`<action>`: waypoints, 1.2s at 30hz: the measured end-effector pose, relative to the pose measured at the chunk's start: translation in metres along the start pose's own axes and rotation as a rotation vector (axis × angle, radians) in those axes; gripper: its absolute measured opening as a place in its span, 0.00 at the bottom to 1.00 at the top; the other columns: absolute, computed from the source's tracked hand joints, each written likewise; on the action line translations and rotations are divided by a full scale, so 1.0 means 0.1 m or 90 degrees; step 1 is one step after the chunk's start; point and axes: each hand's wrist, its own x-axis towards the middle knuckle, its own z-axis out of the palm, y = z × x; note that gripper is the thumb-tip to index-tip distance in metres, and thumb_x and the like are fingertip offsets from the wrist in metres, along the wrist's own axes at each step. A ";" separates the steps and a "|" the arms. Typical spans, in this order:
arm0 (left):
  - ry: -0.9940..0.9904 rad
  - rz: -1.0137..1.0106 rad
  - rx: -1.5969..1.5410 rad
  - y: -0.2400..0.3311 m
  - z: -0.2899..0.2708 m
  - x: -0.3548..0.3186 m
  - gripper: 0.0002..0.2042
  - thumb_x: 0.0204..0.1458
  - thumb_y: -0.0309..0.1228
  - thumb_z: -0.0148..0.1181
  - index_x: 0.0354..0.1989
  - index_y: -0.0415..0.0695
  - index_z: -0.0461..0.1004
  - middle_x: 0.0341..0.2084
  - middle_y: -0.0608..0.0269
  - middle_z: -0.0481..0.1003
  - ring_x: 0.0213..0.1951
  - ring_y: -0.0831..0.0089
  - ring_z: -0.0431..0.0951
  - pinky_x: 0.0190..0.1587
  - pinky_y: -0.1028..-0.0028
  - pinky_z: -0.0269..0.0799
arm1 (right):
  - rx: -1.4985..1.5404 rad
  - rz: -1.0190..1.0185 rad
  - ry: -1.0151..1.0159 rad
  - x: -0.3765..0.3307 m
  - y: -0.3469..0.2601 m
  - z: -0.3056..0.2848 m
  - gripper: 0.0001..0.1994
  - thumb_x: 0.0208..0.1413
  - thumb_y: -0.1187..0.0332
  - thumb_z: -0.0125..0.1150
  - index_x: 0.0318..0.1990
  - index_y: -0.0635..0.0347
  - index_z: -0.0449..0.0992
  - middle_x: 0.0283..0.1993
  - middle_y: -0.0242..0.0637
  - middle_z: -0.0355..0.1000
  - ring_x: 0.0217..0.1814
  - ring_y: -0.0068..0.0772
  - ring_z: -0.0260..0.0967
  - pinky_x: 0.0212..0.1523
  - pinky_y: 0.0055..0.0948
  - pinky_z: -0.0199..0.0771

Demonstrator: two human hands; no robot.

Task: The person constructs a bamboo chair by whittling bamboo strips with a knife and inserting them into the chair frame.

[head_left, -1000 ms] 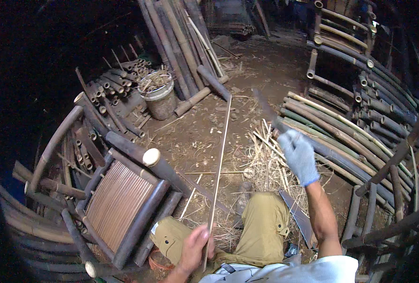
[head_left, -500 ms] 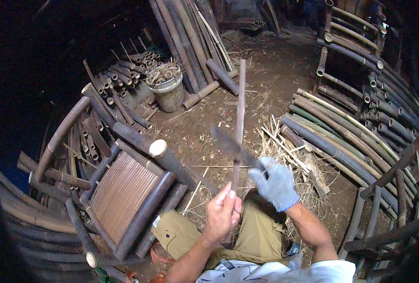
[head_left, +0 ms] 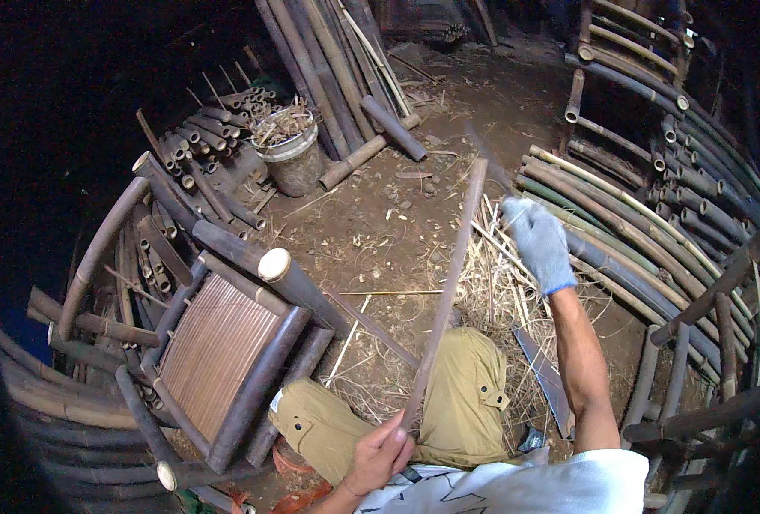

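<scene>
My bare left hand [head_left: 384,454] is closed around the lower end of a long flat bamboo strip [head_left: 450,300], low over my lap. The strip slants up and away, its far end leaning slightly right. My right hand [head_left: 541,244], in a grey knit glove with a blue cuff, is raised beyond my right knee, closed on a knife. The dark knife blade [head_left: 488,161] is smeared by motion and points up and left, past the strip's far end. The glove hides the knife's handle.
A bamboo seat frame [head_left: 221,360] stands at my left. Bamboo shavings [head_left: 500,274] cover the ground ahead right, near stacked poles [head_left: 619,223]. A bucket [head_left: 290,163] of scraps stands far left. A flat, blue-edged piece [head_left: 542,377] lies beside my right knee.
My right hand has moved forward and right, taking the knife away from the strip. My left hand has drawn the strip down toward my lap, and its tip now leans further right.
</scene>
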 end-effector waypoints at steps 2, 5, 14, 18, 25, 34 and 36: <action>0.007 0.011 -0.016 -0.01 -0.06 -0.16 0.23 0.68 0.34 0.44 0.70 0.39 0.56 0.17 0.72 0.63 0.17 0.84 0.59 0.21 0.81 0.56 | 0.029 0.081 -0.009 0.15 0.15 -0.10 0.24 0.65 0.48 0.47 0.32 0.62 0.75 0.32 0.54 0.73 0.37 0.58 0.72 0.38 0.48 0.70; 0.091 -0.047 0.135 0.18 -0.18 0.06 0.20 0.68 0.33 0.45 0.65 0.37 0.63 0.18 0.70 0.65 0.17 0.83 0.61 0.22 0.81 0.59 | -0.007 -0.037 0.030 -0.03 0.00 -0.11 0.20 0.64 0.52 0.50 0.35 0.61 0.74 0.32 0.53 0.73 0.37 0.58 0.72 0.37 0.47 0.71; 0.250 0.249 0.344 0.64 -0.09 1.05 0.12 0.63 0.28 0.52 0.46 0.30 0.74 0.27 0.62 0.72 0.29 0.78 0.71 0.33 0.76 0.68 | -0.018 -0.191 -0.230 -1.07 -0.96 0.00 0.22 0.53 0.44 0.61 0.31 0.56 0.74 0.25 0.45 0.72 0.27 0.52 0.73 0.27 0.45 0.71; 0.279 0.294 0.329 0.52 -0.03 1.03 0.13 0.62 0.28 0.53 0.50 0.32 0.74 0.28 0.60 0.72 0.32 0.75 0.71 0.35 0.74 0.68 | -0.015 -0.172 -0.218 -1.07 -0.86 0.11 0.24 0.54 0.43 0.60 0.31 0.58 0.75 0.26 0.47 0.72 0.27 0.51 0.74 0.27 0.46 0.71; 0.203 0.190 0.427 0.28 -0.10 0.68 0.15 0.62 0.29 0.53 0.54 0.35 0.74 0.29 0.62 0.73 0.30 0.76 0.73 0.33 0.75 0.68 | -0.043 0.013 -0.186 -0.74 -0.59 0.10 0.23 0.57 0.43 0.57 0.33 0.57 0.75 0.27 0.47 0.74 0.31 0.53 0.75 0.32 0.46 0.74; 0.164 0.121 0.440 -0.02 -0.34 0.08 0.14 0.60 0.26 0.56 0.53 0.34 0.75 0.29 0.57 0.74 0.31 0.71 0.74 0.36 0.72 0.70 | -0.111 0.015 -0.142 -0.37 -0.03 0.02 0.24 0.59 0.42 0.55 0.35 0.58 0.77 0.28 0.51 0.75 0.33 0.53 0.75 0.33 0.48 0.73; 0.168 0.038 0.379 -0.12 -0.42 -0.13 0.14 0.60 0.26 0.55 0.52 0.34 0.75 0.28 0.60 0.73 0.30 0.71 0.74 0.35 0.72 0.70 | -0.095 0.004 -0.053 -0.17 0.33 -0.02 0.24 0.59 0.43 0.55 0.35 0.59 0.76 0.29 0.53 0.74 0.34 0.54 0.75 0.33 0.49 0.73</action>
